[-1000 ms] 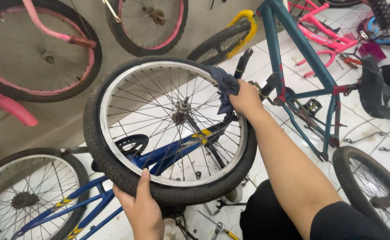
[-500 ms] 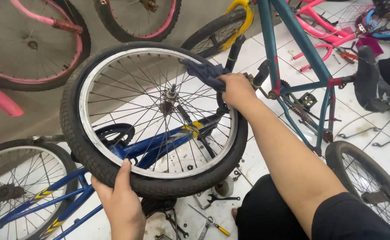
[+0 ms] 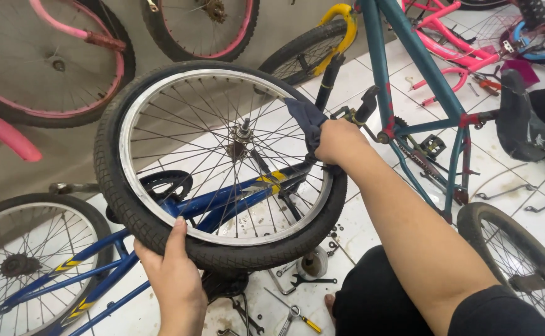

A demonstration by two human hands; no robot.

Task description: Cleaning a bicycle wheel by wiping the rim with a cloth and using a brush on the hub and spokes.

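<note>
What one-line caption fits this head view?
Left hand grips the wheel tyre; right hand presses a blue cloth on its rim.

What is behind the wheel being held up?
Through the wheel's spokes: a blue bicycle frame, its black saddle and white floor tiles. The tyre hides whatever lies behind it.

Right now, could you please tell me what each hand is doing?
Left hand: closed on the wheel's tyre.
Right hand: closed on a dark blue rag at the rim.

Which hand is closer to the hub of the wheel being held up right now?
Right. The right hand presses a dark blue cloth against the rim, beside the wheel hub. The left hand grips the tyre at the bottom, farther below the hub.
</note>
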